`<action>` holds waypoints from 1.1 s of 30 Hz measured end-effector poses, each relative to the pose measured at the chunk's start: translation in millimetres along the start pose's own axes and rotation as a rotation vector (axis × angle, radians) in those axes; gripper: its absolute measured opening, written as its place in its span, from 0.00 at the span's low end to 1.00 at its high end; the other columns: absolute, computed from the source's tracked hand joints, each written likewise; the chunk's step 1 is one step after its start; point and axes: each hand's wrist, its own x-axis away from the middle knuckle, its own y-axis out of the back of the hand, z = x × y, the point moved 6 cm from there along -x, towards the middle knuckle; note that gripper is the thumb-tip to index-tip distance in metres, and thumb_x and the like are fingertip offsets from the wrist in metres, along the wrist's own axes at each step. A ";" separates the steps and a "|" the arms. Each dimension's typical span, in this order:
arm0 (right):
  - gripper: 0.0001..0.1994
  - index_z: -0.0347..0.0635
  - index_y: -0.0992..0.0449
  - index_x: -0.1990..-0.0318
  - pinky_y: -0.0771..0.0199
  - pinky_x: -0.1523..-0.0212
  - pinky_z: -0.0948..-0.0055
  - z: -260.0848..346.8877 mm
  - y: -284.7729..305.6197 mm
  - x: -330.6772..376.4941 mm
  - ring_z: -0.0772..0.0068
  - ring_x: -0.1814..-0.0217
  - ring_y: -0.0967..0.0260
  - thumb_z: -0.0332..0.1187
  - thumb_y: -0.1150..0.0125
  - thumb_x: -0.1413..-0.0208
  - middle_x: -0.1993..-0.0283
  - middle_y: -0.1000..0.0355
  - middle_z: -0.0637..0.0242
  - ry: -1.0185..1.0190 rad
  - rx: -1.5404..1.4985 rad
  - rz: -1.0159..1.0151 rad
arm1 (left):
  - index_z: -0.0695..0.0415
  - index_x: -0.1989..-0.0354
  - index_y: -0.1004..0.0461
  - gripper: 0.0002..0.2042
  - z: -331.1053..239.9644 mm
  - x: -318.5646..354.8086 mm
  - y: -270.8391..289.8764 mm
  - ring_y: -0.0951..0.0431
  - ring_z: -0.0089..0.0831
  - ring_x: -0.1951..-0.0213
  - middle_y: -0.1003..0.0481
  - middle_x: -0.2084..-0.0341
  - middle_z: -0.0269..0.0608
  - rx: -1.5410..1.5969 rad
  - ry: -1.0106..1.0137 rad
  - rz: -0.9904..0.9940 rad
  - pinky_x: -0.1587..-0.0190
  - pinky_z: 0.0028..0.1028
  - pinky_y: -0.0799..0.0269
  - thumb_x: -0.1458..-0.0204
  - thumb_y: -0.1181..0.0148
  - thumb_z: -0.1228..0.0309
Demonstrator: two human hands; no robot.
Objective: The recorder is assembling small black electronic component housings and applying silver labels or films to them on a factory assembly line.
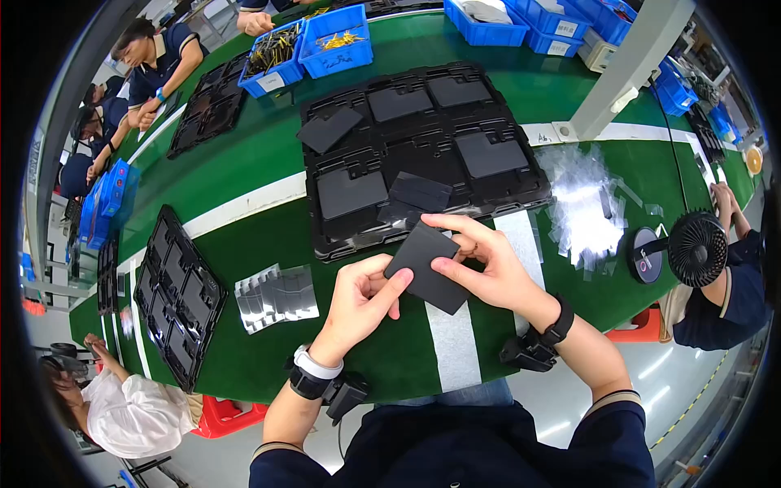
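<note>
Between both hands I hold a flat black rectangular piece, tilted over the green table near its front edge. My left hand pinches its left edge, thumb on top. On its right side my right hand grips it, thumb on the face and index finger along the top corner. Just beyond lies a black moulded tray with several dark flat pieces in its compartments. One dark piece rests askew at the tray's left, and another lies loose at its front middle.
Clear film sheets lie left of my hands; a pile of clear films lies right. A small black fan stands farther right. Another black tray is at left. Blue bins and a grey post stand beyond. Co-workers sit around.
</note>
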 end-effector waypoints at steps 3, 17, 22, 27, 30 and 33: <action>0.25 0.43 0.39 0.41 0.32 0.62 0.81 3.4 -1.1 -0.7 0.84 0.66 0.33 0.22 0.44 0.48 0.63 0.28 0.67 0.087 -0.069 0.019 | 0.64 0.71 0.27 0.08 -2.2 1.6 -1.1 0.37 0.11 0.87 0.33 0.87 0.27 0.004 -0.011 0.008 0.85 0.15 0.46 0.47 0.45 0.70; 0.20 0.37 0.37 0.45 0.31 0.77 0.79 -15.2 0.2 -1.4 0.77 0.80 0.32 0.40 0.59 0.39 0.74 0.28 0.61 -0.152 -0.033 -0.049 | 0.62 0.66 0.27 0.09 -1.8 1.0 22.4 0.38 0.13 0.89 0.31 0.86 0.28 0.146 -0.141 -0.318 0.85 0.15 0.46 0.44 0.48 0.68; 0.14 0.34 0.30 0.71 0.31 0.76 0.81 -12.2 -7.2 -2.4 0.81 0.79 0.32 0.36 0.54 0.40 0.74 0.28 0.64 -0.146 -0.067 0.049 | 0.60 0.67 0.27 0.08 2.4 0.4 21.5 0.36 0.13 0.88 0.31 0.87 0.27 0.160 -0.095 -0.300 0.84 0.14 0.45 0.45 0.47 0.68; 0.10 0.38 0.34 0.74 0.32 0.77 0.82 -12.8 2.4 -3.5 0.80 0.79 0.32 0.31 0.51 0.41 0.74 0.28 0.62 -0.088 -0.226 -0.087 | 0.62 0.58 0.29 0.10 0.3 -4.1 11.0 0.31 0.16 0.82 0.26 0.72 0.35 0.099 -0.071 -0.186 0.79 0.14 0.38 0.46 0.46 0.72; 0.10 0.39 0.35 0.71 0.39 0.80 0.85 -7.1 27.9 -4.4 0.85 0.82 0.38 0.33 0.53 0.40 0.78 0.31 0.67 -0.007 -0.219 -0.349 | 0.63 0.59 0.27 0.09 -1.1 -2.7 7.8 0.30 0.16 0.80 0.27 0.66 0.37 -0.059 -0.095 -0.184 0.79 0.14 0.37 0.49 0.44 0.75; 0.12 0.39 0.35 0.72 0.40 0.82 0.85 -7.2 45.9 -7.4 0.86 0.84 0.40 0.36 0.54 0.39 0.79 0.32 0.68 0.000 -0.163 -0.437 | 0.63 0.64 0.25 0.07 6.1 -2.0 12.1 0.30 0.15 0.80 0.27 0.66 0.38 -0.234 -0.137 -0.201 0.80 0.13 0.37 0.50 0.43 0.75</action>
